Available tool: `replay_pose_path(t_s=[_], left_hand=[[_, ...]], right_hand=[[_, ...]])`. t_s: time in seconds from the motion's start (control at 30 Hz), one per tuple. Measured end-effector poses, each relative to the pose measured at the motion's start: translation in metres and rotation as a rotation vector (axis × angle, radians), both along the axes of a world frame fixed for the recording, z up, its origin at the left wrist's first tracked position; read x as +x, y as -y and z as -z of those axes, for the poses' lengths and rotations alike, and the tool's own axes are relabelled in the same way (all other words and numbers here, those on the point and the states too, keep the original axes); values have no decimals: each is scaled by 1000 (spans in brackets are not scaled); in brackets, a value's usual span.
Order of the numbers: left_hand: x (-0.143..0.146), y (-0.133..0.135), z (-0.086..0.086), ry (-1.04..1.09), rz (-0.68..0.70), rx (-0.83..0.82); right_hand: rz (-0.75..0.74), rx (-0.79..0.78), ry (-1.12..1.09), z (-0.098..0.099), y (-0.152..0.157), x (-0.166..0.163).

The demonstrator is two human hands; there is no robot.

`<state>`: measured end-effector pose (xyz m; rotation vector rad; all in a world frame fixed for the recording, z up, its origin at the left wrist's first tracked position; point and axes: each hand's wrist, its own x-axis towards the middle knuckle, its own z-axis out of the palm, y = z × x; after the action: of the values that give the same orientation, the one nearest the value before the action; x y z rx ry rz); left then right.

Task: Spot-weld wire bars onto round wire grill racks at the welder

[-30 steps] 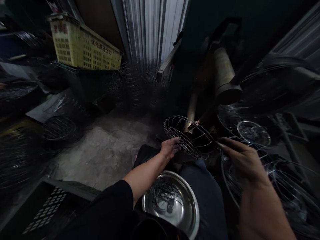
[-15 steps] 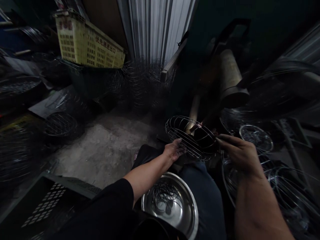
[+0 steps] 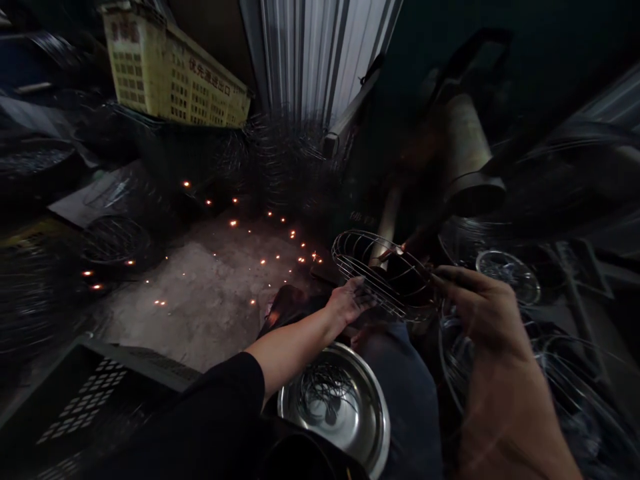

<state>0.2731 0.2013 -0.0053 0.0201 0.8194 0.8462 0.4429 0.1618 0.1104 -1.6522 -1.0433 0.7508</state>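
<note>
A round wire basket frame (image 3: 383, 272) is held tilted in front of me, at the tip of a dark machine arm (image 3: 415, 241). My left hand (image 3: 350, 301) grips its near left rim with curled fingers. My right hand (image 3: 477, 305) holds its right rim, fingers pinched on the wire. Orange sparks (image 3: 280, 247) lie scattered over the concrete floor to the left of the basket.
A steel bowl (image 3: 336, 407) with thin wire pieces sits on my lap. Stacks of wire frames (image 3: 540, 360) lie at the right, more wire baskets (image 3: 115, 243) at the left. A yellow crate (image 3: 170, 73) stands at the back left, a dark perforated crate (image 3: 85, 407) at the lower left.
Sparks have burst out over the floor to the left, where there were none before. Both hands stay on the wire basket, which has hardly moved.
</note>
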Motion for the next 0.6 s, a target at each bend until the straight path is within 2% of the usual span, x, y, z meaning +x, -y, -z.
replay_pose_path(t_s=[0.13, 0.3, 0.6], left_hand=[[3, -3, 5, 30, -82, -5], [6, -5, 7, 80, -176, -45], [10, -2, 0, 58, -180, -74]], right_hand=[[-43, 47, 104, -9, -12, -9], [-58, 26, 104, -10, -28, -10], [-28, 17, 96, -9, -31, -8]])
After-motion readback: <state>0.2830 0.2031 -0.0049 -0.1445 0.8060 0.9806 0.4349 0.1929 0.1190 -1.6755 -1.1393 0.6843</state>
